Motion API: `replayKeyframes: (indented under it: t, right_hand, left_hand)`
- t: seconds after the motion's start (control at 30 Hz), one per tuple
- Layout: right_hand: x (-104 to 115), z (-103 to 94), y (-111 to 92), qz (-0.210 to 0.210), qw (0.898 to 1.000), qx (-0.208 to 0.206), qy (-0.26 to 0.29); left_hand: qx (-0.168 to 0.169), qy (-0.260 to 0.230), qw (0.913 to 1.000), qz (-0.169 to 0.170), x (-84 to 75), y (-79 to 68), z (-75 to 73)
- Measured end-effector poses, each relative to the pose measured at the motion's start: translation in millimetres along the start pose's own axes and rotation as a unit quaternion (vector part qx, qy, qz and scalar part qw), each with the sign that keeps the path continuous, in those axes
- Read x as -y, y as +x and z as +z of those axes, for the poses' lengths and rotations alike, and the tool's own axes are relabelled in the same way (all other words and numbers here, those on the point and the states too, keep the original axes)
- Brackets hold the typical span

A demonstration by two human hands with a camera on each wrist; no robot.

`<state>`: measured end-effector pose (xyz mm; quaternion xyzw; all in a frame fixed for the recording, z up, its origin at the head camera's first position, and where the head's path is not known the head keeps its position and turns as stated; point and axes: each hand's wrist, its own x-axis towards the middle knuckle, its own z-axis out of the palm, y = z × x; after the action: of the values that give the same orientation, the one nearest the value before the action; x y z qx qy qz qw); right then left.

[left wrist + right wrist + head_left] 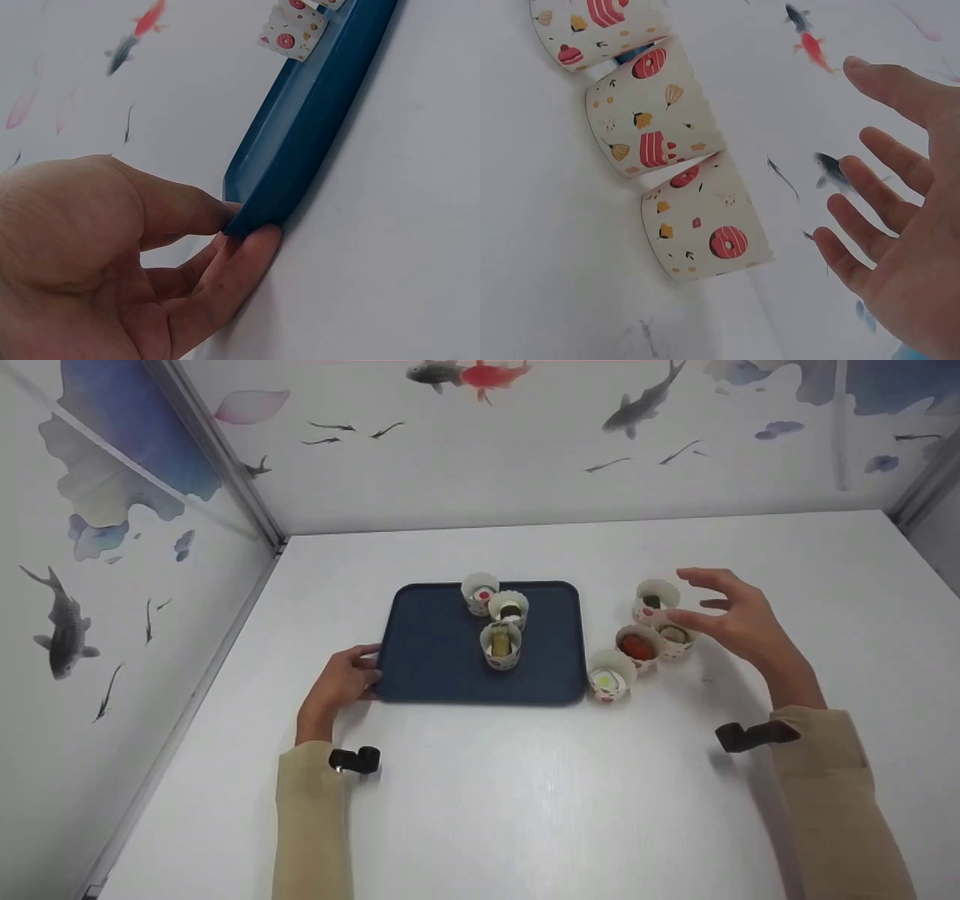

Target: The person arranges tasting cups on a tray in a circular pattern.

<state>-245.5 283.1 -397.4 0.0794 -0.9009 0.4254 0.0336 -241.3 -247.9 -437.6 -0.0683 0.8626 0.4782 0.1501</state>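
My left hand [343,681] pinches the left edge of a dark blue tray [435,660], thumb on the rim and fingers beneath, as the left wrist view shows. On the tray stand three patterned paper cups, holding a red-and-white piece [483,595], a black-banded piece [510,613] and a yellowish piece [501,642]. My right hand [739,619] hovers beside several more cups right of the tray, its fingers spread and holding nothing. Nearest it are a cup with a dark green piece [652,601] and a cup with a round pale piece [673,636].
A cup with an orange-red filling [637,646] touches its neighbour. Beside the tray's front right corner is a cup with a white and yellow-green piece [606,681]. The white table [480,795] meets walls painted with fish at the back and left.
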Motion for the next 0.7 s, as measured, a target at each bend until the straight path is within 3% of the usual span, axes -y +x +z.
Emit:
replayKeyframes:
  t: [0.43,0.7]
  right_hand:
    - [-32,-11.6,0,0.079,0.993,0.084,0.009]
    - [-39,-8.2,1,0.092,0.988,0.122,0.016]
  left_hand:
    - [0.0,0.003,1.0,0.008,0.6,-0.2,0.0]
    - [0.001,0.002,1.0,-0.006,1.1,1.0,0.6]
